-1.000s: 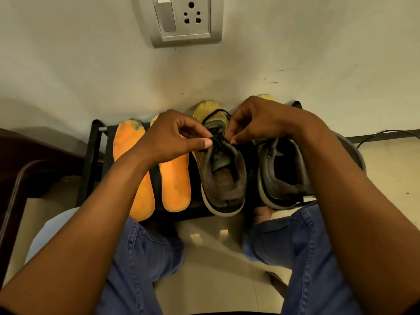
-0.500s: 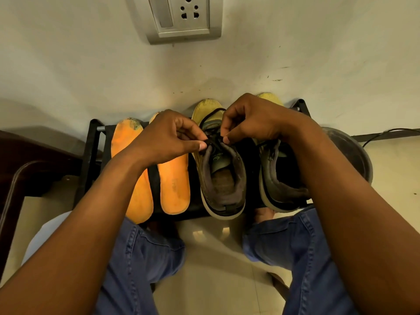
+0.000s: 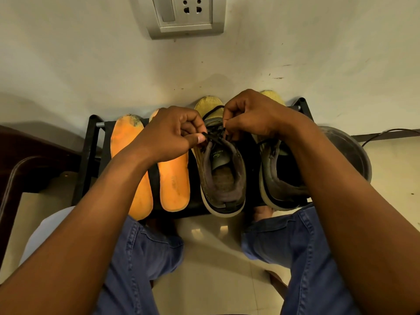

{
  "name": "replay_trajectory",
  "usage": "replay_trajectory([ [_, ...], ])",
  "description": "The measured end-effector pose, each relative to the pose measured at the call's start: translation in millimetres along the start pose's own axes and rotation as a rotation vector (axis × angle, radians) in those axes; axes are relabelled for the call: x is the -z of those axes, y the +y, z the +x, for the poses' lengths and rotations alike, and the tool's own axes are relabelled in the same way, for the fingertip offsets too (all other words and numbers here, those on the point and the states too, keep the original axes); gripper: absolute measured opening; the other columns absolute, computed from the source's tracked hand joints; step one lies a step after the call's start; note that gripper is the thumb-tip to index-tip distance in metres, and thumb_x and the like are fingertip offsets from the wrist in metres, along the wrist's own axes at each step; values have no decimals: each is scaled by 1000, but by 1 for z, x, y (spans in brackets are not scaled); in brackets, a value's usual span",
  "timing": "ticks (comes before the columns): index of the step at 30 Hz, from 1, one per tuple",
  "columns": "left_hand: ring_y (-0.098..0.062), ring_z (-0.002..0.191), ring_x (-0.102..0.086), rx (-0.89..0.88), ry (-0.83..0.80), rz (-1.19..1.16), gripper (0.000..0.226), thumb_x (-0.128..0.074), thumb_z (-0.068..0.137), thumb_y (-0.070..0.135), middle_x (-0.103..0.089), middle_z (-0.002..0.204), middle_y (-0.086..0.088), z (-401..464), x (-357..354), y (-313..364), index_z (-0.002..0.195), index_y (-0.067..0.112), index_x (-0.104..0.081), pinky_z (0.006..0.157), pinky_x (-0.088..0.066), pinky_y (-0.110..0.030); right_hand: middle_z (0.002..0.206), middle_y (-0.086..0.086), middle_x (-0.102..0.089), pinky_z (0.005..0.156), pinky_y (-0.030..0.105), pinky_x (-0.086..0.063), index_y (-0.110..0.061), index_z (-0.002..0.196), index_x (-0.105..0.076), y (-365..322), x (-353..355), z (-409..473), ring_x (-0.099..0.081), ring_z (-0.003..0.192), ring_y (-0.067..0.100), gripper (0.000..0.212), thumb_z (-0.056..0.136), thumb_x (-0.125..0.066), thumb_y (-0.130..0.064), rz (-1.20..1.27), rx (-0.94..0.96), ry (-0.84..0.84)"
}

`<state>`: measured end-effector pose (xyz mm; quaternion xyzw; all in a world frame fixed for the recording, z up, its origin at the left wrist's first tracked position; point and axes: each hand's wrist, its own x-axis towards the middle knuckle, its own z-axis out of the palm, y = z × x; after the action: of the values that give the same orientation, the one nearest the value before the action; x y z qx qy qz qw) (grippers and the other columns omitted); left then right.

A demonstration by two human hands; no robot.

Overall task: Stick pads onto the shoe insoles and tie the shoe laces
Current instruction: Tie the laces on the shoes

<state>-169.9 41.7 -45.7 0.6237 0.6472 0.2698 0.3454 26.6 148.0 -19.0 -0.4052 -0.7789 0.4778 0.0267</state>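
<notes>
Pale plastered wall (image 3: 91, 64) at rear, scuffed, with a grey socket plate (image 3: 185, 15) at top; glossy tiled floor (image 3: 211, 258) below; low black rack (image 3: 91, 155) set against the wall, bearing all items listed.

Item, two orange insoles (image 3: 134, 169), laid side by side on the rack's left half, long axes running from the wall toward the person; whether any pads are stuck on them cannot be told.

Item, left shoe (image 3: 222, 178), grey-brown with yellow toe, heel toward the person, toe at the wall, standing just right of the insoles; right shoe (image 3: 279, 178) just beside it, largely hidden under the right forearm.

Item, black lace (image 3: 214, 137), lying over the throat of the left shoe, stretched crosswise to the shoe's long axis, directly between the two hands.

Left hand (image 3: 172, 135): fingers curled, thumb pressed against the forefinger, pinching the lace's left end; it sits over the nearer insole, just left of the shoe.

Right hand (image 3: 250, 114): fingers curled downward, tips pinching the lace's right part above the tongue; which strand it holds is too small to tell.

Judgement: both hands are equally near the lace; the knot appears unfinished; the next pull likely runs outward, left and right, across the shoe; the right shoe's lace seems not yet tied.

Sundry: dark metal bowl (image 3: 350, 153) right of the rack; black cable (image 3: 386, 134) along the wall.
</notes>
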Motion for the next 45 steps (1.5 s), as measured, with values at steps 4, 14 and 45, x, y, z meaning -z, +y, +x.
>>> replay_trajectory([
  [4,-4,78,-73,-3,-10,-13,12,-75,88,5,-77,80,5,0,1,1,93,15,-76,81,-61,-33,75,9,-76,72,29,-61,-1,88,-75,0,5,-2,-75,68,16,8,87,-67,1,-1,5,-51],
  [14,-4,78,-75,3,-27,-81,24,-81,84,3,-77,85,10,0,-2,3,99,21,-79,77,-59,-18,82,3,-77,82,45,-62,-17,92,-80,2,5,-2,-74,80,22,20,81,-76,-1,-81,33,-73],
  [45,-24,84,-73,53,-264,-35,14,-85,80,19,-75,93,6,-2,7,1,89,21,-75,86,-58,-51,90,1,-79,96,39,-57,-10,93,-80,2,23,-8,-74,90,13,11,82,-78,-5,-122,-29,-241],
])
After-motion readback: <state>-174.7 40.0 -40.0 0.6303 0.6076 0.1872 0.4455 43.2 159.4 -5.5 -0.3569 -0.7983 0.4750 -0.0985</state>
